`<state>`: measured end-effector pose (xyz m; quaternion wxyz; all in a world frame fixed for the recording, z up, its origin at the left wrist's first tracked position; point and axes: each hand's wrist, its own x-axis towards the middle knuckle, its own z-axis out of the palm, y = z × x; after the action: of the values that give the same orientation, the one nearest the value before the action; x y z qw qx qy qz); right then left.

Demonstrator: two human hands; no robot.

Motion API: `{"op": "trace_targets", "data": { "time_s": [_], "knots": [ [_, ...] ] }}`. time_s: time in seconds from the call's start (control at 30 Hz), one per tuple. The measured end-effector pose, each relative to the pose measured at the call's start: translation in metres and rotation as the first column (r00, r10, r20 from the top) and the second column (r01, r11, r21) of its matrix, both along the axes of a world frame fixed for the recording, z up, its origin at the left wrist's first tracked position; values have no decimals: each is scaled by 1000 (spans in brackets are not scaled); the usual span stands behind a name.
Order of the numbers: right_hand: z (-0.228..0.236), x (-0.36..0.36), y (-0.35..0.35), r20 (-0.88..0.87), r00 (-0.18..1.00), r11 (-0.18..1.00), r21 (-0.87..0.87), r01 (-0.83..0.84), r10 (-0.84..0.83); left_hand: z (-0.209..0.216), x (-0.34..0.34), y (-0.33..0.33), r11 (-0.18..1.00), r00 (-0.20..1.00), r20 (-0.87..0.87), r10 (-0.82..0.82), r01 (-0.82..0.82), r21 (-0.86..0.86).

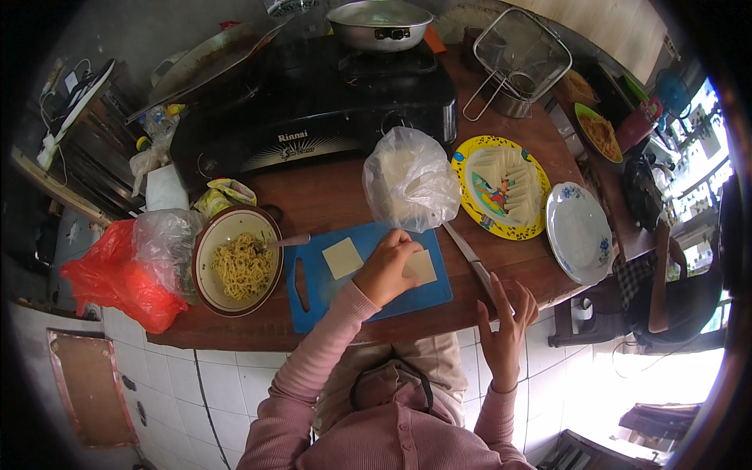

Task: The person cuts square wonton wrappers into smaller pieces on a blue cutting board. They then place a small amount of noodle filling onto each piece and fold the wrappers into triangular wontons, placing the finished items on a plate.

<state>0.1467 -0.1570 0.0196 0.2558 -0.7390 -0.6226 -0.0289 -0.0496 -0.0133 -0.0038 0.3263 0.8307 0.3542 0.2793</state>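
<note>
On the blue board [319,296], two bare pale squares [342,258] are laid flat; the right one is touched by the left hand [388,269], pinch unclear. Right hand [506,329] is held spread beside the knife [468,252]. Pale pieces [520,180] are already plated; noodles [241,270] are left in the bowl [213,249].

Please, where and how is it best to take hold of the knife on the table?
Probably take the knife by its handle, with the right hand coming from the near right side. It lies slanted: the handle points toward the table's near edge, beside that hand, while the blade points away, toward the plastic bag.
</note>
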Motion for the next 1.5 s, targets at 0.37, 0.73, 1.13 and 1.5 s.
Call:
{"op": "trace_targets", "data": {
  "time_s": [0.37, 0.73, 1.13, 1.5],
  "knots": [
    [0, -5, 1, -27, 999, 999, 36, -23, 23, -2, -7, 0, 1000, 994, -110, 17, -15, 21],
    [-1, -12, 1, -41, 995, 995, 51, -84, 86, 7, -65, -17, 929, 923, -251, 292, -211, 303],
    [1, -26, 1, -59, 979, 980, -4, -197, 196, 12, -83, -6, 940, 932, -126, 340, -342, 7],
    [-3, -32, 6, -123, 960, 968, 5, -253, 251, 15, -88, 0, 943, 949, -86, 304, -313, -114]
  ]
}}
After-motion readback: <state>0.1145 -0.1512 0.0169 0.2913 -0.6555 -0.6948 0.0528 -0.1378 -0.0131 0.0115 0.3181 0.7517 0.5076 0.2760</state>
